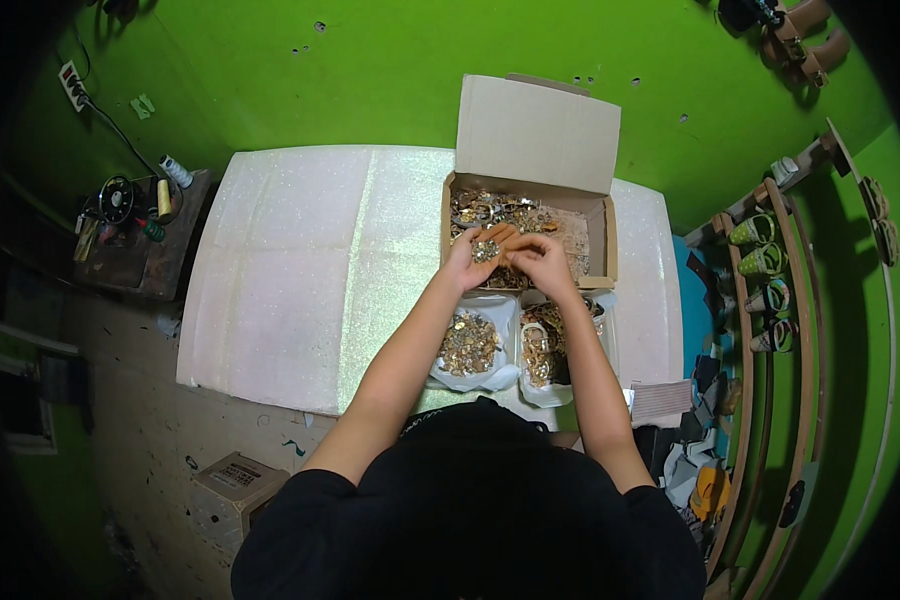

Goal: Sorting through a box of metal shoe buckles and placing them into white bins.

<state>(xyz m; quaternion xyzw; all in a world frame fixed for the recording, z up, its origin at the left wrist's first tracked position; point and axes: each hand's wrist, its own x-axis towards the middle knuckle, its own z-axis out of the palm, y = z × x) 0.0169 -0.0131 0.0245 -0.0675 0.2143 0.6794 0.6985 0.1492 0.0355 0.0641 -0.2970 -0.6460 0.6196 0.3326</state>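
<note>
My left hand point(464, 265) is palm up and cupped over the open cardboard box point(611, 240), holding a small heap of shiny metal pieces point(485, 250). Just to its right, my right hand point(543, 266) has its fingers drawn together in a pinch; whatever is between the fingertips is too small to make out. Many loose gold and silver metal pieces point(500, 208) fill the left part of the box, partly hidden by my hands. Its lid point(538, 132) stands raised at the back.
Nearer to me are two plastic-lined containers: the left one point(508, 345) holds gold and silver pieces, the right one point(542, 396) mixed pieces, partly under my right forearm. All stand on a glittery white table point(290, 270). A wooden rack point(770, 400) is at right, a carton point(232, 485) lower left.
</note>
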